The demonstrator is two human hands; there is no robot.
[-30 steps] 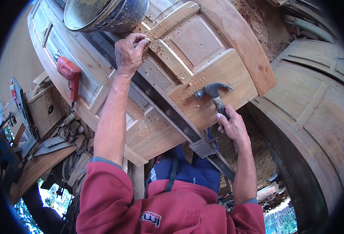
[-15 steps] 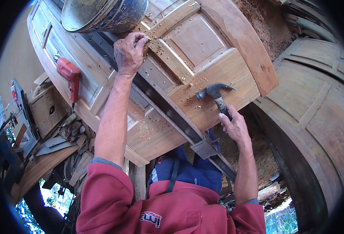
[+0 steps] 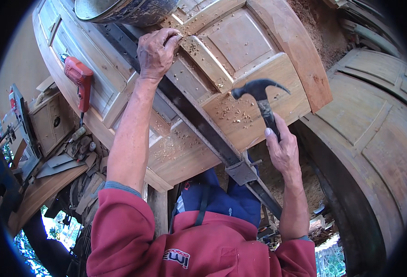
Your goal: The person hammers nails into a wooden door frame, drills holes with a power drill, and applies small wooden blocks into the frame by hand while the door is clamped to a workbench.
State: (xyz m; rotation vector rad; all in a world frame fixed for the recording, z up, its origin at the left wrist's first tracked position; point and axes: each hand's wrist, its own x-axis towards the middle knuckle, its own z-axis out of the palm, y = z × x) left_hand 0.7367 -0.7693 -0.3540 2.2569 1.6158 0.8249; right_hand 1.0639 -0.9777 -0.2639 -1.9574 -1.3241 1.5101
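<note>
My right hand (image 3: pixel 284 148) grips the lower handle of a claw hammer (image 3: pixel 261 90). The hammer's dark head is over the near end of a panelled wooden door (image 3: pixel 284 94), the claw pointing right. Farther off, my left hand (image 3: pixel 156 53) is closed in a pinch at a frame joint of the door, beside a bucket. Whatever lies between its thumb and forefinger is too small to make out. A long dark metal bar clamp (image 3: pixel 198 123) runs across the door beneath my left wrist. Wood chips are scattered about the joint and the near rail.
A dirty blue bucket (image 3: pixel 141 11) stands on the work at the far side. On the left, a red power drill (image 3: pixel 78 79) lies on the wood. Offcuts (image 3: pixel 74 159) are piled at lower left. Another panelled door (image 3: pixel 358 117) is on the right, with shavings (image 3: pixel 310 39) behind.
The hammer and my right hand have come up and slightly to the right, so the hammer head looks larger. My left hand keeps its pinch at the joint. The whole view has shifted a little.
</note>
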